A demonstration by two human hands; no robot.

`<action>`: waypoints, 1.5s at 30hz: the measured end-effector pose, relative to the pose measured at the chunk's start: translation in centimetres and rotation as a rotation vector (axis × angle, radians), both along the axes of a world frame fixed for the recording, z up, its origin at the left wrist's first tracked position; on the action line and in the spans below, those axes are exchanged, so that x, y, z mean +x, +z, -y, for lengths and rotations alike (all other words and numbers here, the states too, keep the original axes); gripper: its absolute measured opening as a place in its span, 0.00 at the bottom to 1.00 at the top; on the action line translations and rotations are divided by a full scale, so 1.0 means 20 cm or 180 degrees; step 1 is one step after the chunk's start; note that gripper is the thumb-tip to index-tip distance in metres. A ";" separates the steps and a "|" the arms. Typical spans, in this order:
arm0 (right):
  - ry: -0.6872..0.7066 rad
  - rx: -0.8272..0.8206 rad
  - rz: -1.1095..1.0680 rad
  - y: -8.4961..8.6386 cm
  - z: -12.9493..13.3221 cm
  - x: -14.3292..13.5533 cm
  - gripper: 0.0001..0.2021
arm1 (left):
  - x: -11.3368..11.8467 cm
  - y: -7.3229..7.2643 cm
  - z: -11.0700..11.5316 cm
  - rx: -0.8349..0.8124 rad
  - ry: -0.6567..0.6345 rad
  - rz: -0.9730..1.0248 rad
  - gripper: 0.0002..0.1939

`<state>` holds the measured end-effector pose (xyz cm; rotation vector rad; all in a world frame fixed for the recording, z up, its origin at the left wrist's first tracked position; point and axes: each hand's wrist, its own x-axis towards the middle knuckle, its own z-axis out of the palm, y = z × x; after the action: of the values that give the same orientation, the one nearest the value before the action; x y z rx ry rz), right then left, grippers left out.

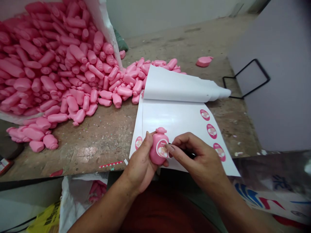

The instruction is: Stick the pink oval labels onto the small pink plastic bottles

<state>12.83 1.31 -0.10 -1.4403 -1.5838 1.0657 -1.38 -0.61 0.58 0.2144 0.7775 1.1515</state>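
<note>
A small pink plastic bottle (157, 156) stands nearly upright in my left hand (143, 160), the thumb along its side and the fingers behind it. On the bottle's front is an oval pink-and-white sticker (162, 148). My right hand (198, 157) is closed around a thin dark tool (188, 153), mostly hidden by the fingers, so its kind is unclear. The right thumb and the tool's tip are at the sticker's right edge. Beneath both hands lies a white sticker sheet (179, 119), with several oval stickers (212, 131) along its right side and one at its left.
At the left, a big white sack (109, 29) spills many pink bottles (73, 103) onto the worn table (107, 129). Curled-back sheets (179, 85) lie behind the sticker sheet. A single bottle (204, 61) lies farther back. A black wire stand (257, 77) is by a grey panel (279, 97) at right.
</note>
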 end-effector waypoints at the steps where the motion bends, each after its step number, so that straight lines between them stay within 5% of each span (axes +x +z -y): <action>1: -0.0004 -0.0002 -0.0005 0.00 0.00 0.00 0.11 | 0.00 0.00 0.00 -0.0005 0.0003 0.0005 0.20; 31: -0.0079 0.0354 -0.0095 0.01 0.01 0.01 0.08 | 0.00 0.00 0.00 -0.0158 0.0055 -0.0067 0.19; 45: -0.0034 0.0040 0.0035 0.01 0.01 0.01 0.09 | 0.00 0.00 0.01 -0.0062 -0.0026 -0.0125 0.18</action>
<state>13.03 1.19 0.00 -1.4469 -1.5862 1.0416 -1.34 -0.71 0.57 0.2245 0.8214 1.1343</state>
